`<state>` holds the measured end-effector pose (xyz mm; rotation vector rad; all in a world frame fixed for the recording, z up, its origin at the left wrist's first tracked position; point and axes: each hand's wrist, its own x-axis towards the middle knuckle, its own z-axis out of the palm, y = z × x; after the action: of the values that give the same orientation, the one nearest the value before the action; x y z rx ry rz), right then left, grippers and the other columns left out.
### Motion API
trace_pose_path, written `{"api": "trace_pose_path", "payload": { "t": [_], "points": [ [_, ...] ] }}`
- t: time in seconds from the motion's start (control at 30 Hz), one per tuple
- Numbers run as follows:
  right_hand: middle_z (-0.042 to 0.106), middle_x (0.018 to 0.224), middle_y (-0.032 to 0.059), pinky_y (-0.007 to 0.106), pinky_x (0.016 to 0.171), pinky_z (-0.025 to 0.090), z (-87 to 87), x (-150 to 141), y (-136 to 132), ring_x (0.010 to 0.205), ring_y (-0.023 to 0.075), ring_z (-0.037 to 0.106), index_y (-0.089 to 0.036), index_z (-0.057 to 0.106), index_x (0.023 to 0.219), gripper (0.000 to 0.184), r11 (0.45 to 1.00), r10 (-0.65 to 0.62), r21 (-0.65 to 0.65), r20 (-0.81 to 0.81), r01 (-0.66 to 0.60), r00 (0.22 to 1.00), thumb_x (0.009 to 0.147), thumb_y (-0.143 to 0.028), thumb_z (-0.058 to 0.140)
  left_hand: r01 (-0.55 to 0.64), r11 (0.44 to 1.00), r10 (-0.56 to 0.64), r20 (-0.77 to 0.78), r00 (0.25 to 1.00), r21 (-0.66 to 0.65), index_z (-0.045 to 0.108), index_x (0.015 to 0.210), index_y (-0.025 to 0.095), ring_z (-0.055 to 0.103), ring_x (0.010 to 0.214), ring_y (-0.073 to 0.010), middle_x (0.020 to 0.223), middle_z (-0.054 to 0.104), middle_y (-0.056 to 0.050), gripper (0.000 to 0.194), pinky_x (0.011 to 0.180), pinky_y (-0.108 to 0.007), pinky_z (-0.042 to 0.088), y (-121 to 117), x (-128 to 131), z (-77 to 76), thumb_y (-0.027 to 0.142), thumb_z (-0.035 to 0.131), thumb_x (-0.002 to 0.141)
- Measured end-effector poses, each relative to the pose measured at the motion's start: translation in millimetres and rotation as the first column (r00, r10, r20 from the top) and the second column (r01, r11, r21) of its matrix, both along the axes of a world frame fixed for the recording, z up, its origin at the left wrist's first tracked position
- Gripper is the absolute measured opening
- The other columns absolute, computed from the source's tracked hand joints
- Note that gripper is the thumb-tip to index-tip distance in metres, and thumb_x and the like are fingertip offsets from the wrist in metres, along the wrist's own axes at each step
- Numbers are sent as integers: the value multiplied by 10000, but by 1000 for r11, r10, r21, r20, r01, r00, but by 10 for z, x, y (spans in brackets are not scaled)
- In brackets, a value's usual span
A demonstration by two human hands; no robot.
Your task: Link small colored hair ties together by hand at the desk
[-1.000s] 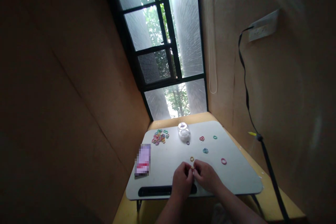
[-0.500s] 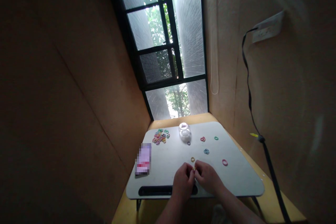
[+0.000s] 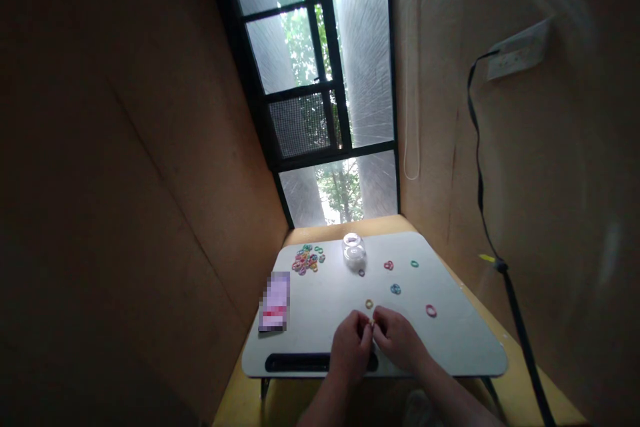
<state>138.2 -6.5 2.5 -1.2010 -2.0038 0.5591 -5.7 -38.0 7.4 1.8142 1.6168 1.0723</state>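
L hand (image 3: 351, 340) & R hand (image 3: 397, 333) meet over the near part of the white worktop (image 3: 325, 313), fingers curled in, tips nearly closed w/ a tiny gap, both apparently pinching a small pale item (image 3: 371, 323) btwn them; its shape's mostly hidden. Clock dirs from the fingertips, 12 = window (image 3: 337, 187): yellow ring (image 3: 369, 304) at 12, just beyond the tips; blue rings (image 3: 395, 289) approx. 1, w/ green ring (image 3: 415, 264) farther out same way; red rings (image 3: 389, 265) btwn 12 & 1; pink ring (image 3: 431, 311) nr 3. Clear jar (image 3: 355, 253) btwn 11 & 12, w/ purple ring (image 3: 361, 273) by its base at the jar's 5. Multicol. ring pile (image 3: 306, 261) approx. 10, lilac packet (image 3: 275, 300) (pixelated) at 9, black slot (image 3: 295, 363) approx. 8, partly behind L hand.
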Motion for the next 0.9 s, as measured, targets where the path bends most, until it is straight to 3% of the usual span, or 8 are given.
{"api": "trace_pose_path", "payload": {
  "t": [0.43,0.9],
  "points": [
    [533,633,-27,247,581,302,-3,-6,14,601,130,485,-206,449,690,136,1000,2,-9,-10,-2,1000,822,-237,454,10,1000,-10,14,1000,-4,551,810,189,512,650,-124,699,581,21,101,619,-239,343,-16,0,36,245,483,861],
    [527,633,-26,243,586,296,20,6,-13,607,129,476,-205,439,672,114,1000,-14,-11,-16,14,1000,784,-198,457,11,1000,-10,-84,996,4,525,774,196,503,664,-127,702,563,19,102,628,-247,329,-39,39,37,236,487,860]
  ]
}}
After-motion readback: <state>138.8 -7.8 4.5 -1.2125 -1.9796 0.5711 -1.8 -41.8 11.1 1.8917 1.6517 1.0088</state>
